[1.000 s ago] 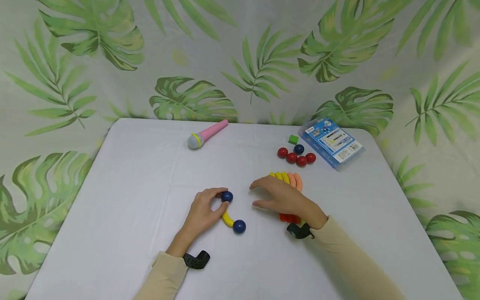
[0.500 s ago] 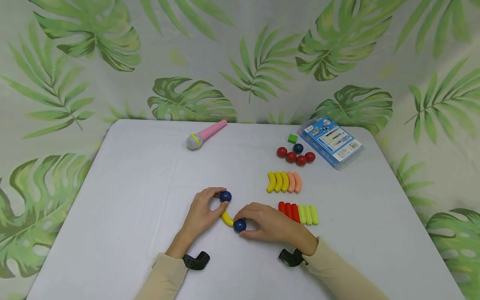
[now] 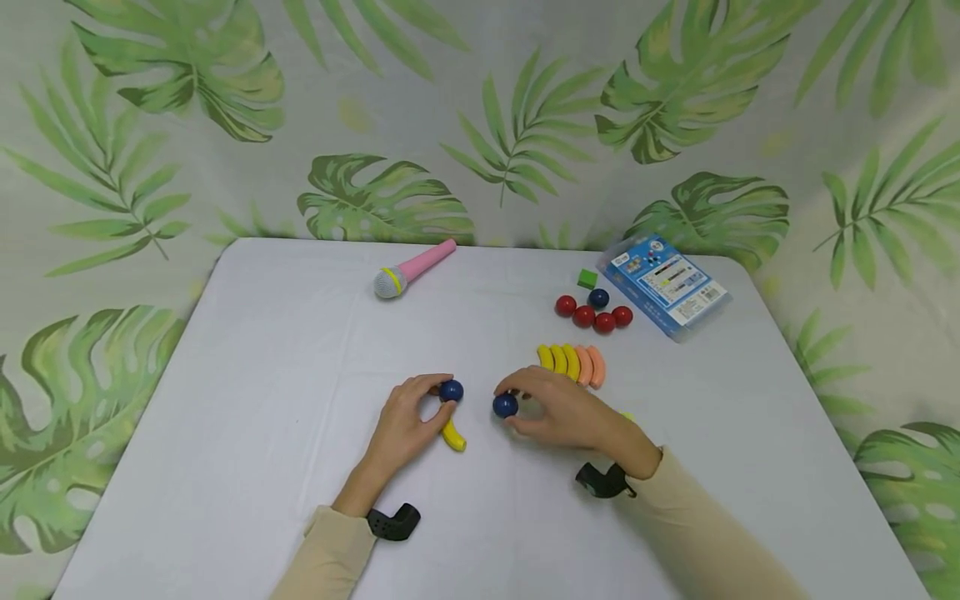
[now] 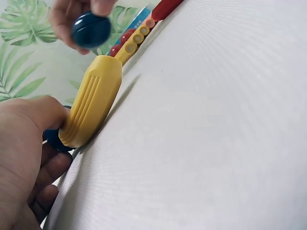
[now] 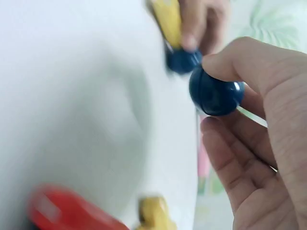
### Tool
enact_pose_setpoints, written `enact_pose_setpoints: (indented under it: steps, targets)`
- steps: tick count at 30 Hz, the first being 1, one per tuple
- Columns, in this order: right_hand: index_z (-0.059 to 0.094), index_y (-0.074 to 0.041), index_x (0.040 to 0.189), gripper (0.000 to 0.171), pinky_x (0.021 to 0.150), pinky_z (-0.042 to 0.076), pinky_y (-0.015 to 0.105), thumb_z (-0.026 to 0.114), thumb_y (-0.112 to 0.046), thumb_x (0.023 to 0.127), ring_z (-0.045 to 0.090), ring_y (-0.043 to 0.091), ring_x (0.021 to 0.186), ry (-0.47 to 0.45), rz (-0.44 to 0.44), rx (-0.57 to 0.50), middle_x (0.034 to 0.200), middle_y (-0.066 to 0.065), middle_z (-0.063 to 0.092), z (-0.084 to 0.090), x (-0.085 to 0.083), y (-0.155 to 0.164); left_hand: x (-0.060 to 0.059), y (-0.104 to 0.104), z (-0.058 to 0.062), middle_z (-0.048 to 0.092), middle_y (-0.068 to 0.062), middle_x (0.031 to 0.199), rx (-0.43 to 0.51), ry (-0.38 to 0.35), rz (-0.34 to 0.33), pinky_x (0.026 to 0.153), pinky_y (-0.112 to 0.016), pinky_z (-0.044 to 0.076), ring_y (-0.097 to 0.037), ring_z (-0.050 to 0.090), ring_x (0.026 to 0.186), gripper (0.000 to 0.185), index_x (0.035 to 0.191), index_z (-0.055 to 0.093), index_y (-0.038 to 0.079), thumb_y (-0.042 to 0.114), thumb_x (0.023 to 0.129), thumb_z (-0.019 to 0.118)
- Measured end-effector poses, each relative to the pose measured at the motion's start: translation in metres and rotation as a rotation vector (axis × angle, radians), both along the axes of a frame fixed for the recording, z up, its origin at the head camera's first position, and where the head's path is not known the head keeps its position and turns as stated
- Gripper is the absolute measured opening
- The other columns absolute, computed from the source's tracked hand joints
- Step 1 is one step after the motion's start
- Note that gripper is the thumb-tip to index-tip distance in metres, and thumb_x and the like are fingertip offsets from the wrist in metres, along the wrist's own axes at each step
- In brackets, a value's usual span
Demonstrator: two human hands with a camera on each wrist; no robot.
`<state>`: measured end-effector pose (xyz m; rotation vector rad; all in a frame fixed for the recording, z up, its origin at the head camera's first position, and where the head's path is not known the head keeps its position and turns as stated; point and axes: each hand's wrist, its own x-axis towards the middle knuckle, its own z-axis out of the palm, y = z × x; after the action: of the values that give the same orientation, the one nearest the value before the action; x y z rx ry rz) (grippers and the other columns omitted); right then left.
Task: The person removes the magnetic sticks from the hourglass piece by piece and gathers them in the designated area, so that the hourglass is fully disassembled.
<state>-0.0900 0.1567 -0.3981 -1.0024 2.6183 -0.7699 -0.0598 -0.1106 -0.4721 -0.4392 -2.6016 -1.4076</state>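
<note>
My left hand [image 3: 405,421] pinches a dark blue ball [image 3: 451,390] joined to one end of a curved yellow piece [image 3: 453,437] on the white table [image 3: 285,375]. In the left wrist view the yellow piece [image 4: 91,108] runs from my thumb [image 4: 33,115] toward the far side. My right hand [image 3: 558,408] holds a second dark blue ball [image 3: 505,405] between thumb and fingers, apart from the yellow piece. The right wrist view shows that ball [image 5: 215,92] pinched, with the other ball [image 5: 183,61] behind it.
A row of yellow and orange curved pieces [image 3: 572,364] lies just beyond my right hand. Further back are red balls with one blue ball [image 3: 592,311], a green cube [image 3: 587,278], a blue package [image 3: 666,283] and a pink toy microphone [image 3: 412,269].
My right hand came in from the right, took hold of the lower blue ball at the yellow piece's near end, pulled it off and carried it up and to the right. The left hand stayed put.
</note>
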Motion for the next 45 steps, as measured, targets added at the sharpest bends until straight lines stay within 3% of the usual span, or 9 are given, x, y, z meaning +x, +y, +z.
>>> enact_pose_setpoints:
  steps: [4, 9, 15, 22, 26, 32, 40, 45]
  targets:
    - [0.065, -0.011, 0.128, 0.043, 0.093, 0.059, 0.043, 0.081, -0.017, 0.089, 0.066, 0.021, 0.108, 0.026, -0.104, -0.069, 0.123, 0.005, 0.069, 0.008, -0.031, 0.014, 0.000, 0.000, 0.000, 0.072, -0.006, 0.111, 0.005, -0.008, -0.001, 0.100, -0.049, 0.048, -0.024, 0.064, 0.104, 0.035, 0.126, 0.071, 0.009, 0.014, 0.092, 0.078]
    - [0.064, -0.006, 0.126, 0.043, 0.092, 0.059, 0.050, 0.082, -0.010, 0.087, 0.068, 0.029, 0.106, 0.123, -0.188, -0.101, 0.122, 0.012, 0.068, 0.017, -0.068, 0.031, 0.000, -0.001, 0.000, 0.072, -0.006, 0.112, 0.003, -0.004, 0.000, 0.100, -0.049, 0.048, -0.024, 0.064, 0.105, 0.035, 0.126, 0.071, 0.009, 0.014, 0.092, 0.078]
    - [0.062, 0.001, 0.128, 0.040, 0.091, 0.057, 0.056, 0.076, -0.009, 0.092, 0.068, 0.041, 0.104, 0.167, -0.301, -0.150, 0.120, 0.021, 0.068, 0.015, -0.108, 0.053, 0.001, -0.001, -0.001, 0.072, -0.006, 0.112, -0.001, 0.000, -0.001, 0.100, -0.050, 0.048, -0.024, 0.064, 0.105, 0.036, 0.126, 0.070, 0.009, 0.013, 0.091, 0.079]
    - [0.057, -0.002, 0.138, 0.041, 0.104, 0.048, 0.056, 0.067, -0.018, 0.101, 0.059, 0.039, 0.119, 0.142, -0.480, -0.077, 0.136, 0.021, 0.063, 0.003, -0.145, 0.075, 0.001, 0.000, -0.002, 0.072, -0.005, 0.112, -0.004, -0.015, 0.001, 0.101, -0.051, 0.047, -0.024, 0.064, 0.105, 0.036, 0.126, 0.070, 0.009, 0.015, 0.092, 0.079]
    - [0.055, -0.003, 0.140, 0.042, 0.108, 0.044, 0.057, 0.065, -0.022, 0.103, 0.054, 0.039, 0.121, 0.084, -0.531, 0.013, 0.139, 0.023, 0.060, -0.002, -0.154, 0.081, 0.001, -0.001, -0.002, 0.072, -0.005, 0.111, -0.005, -0.017, 0.008, 0.100, -0.049, 0.048, -0.023, 0.064, 0.104, 0.036, 0.126, 0.070, 0.009, 0.015, 0.092, 0.079]
    - [0.060, -0.004, 0.138, 0.039, 0.111, 0.041, 0.058, 0.064, -0.021, 0.103, 0.055, 0.042, 0.123, 0.081, -0.501, 0.138, 0.137, 0.025, 0.061, -0.011, -0.159, 0.086, 0.002, -0.001, -0.001, 0.072, -0.005, 0.110, -0.005, -0.023, 0.009, 0.101, -0.050, 0.048, -0.023, 0.064, 0.104, 0.036, 0.126, 0.070, 0.010, 0.015, 0.092, 0.079]
    - [0.059, -0.003, 0.142, 0.041, 0.114, 0.039, 0.059, 0.061, -0.017, 0.103, 0.052, 0.043, 0.132, 0.083, -0.471, 0.156, 0.142, 0.025, 0.059, -0.019, -0.160, 0.092, 0.002, -0.001, -0.001, 0.072, -0.005, 0.112, -0.005, -0.020, 0.006, 0.102, -0.050, 0.047, -0.023, 0.064, 0.105, 0.036, 0.127, 0.070, 0.010, 0.015, 0.092, 0.079]
    - [0.056, -0.003, 0.145, 0.043, 0.114, 0.037, 0.061, 0.060, -0.016, 0.104, 0.049, 0.044, 0.133, 0.134, -0.498, 0.086, 0.142, 0.024, 0.059, -0.014, -0.152, 0.086, 0.001, -0.001, -0.001, 0.069, -0.005, 0.118, -0.004, 0.000, 0.003, 0.098, -0.048, 0.049, -0.023, 0.063, 0.106, 0.035, 0.126, 0.072, 0.012, 0.016, 0.092, 0.080]
